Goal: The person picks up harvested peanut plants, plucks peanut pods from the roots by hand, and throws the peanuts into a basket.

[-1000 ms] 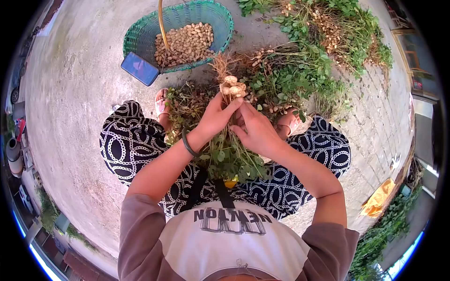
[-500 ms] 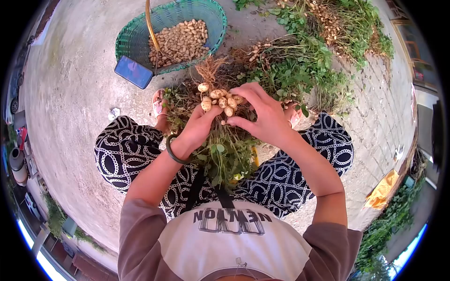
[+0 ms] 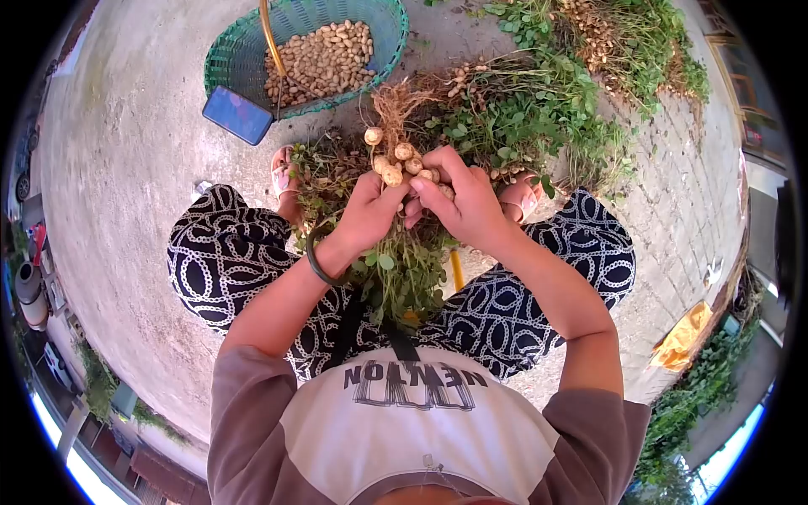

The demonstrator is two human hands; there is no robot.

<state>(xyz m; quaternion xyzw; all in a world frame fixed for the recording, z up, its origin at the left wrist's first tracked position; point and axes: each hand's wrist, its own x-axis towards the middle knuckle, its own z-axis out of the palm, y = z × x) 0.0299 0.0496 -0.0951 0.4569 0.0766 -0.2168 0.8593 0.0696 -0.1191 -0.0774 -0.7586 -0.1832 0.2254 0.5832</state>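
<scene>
Between my knees I have a peanut plant point(image 3: 400, 265), its leafy stems hanging toward my lap and its reddish roots point(image 3: 399, 105) pointing away from me. My left hand point(image 3: 368, 210), with a dark bangle on the wrist, is closed around the stems just below the roots. Pale, soil-flecked peanuts point(image 3: 390, 174) cluster above the thumb. From the other side, my right hand point(image 3: 459, 198) has its thumb and fingers closed on peanuts at the right of the cluster. The fingers hide part of these pods.
A green woven basket point(image 3: 220, 71) with loose peanuts point(image 3: 324, 63) stands ahead on the left; a phone point(image 3: 237, 115) rests at its near rim. Pulled peanut plants point(image 3: 539, 109) lie ahead on the right. An orange-yellow sheet point(image 3: 683, 337) is far right.
My right hand has moved in and its spread fingers have closed on peanuts. The cluster has turned slightly in my left hand, and the roots stand farther right.
</scene>
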